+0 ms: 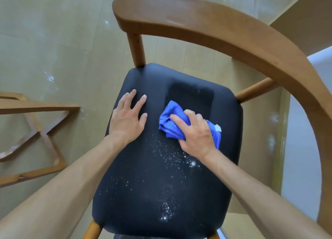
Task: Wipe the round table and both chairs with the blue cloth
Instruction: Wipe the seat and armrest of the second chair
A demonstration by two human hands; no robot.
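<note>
Chair (224, 41) frame in warm mid-brown wood; its seat cushion (143, 167) dark navy, near black, speckled with white powder (172, 158) and bearing one darker rectangular patch (191, 96). Cloth (172, 120) bright blue with a small white tag (218, 127). Floor (45, 41) pale beige-green with faint white smudges. Wooden frame on the floor (45, 140) in matching brown.

Two bare forearms reach in from the lower corners; no sleeve shows on either as far as the frame runs; the left hand (126, 118) and right hand (196, 136) wear no glove, ring or watch, seemingly; nails short.
</note>
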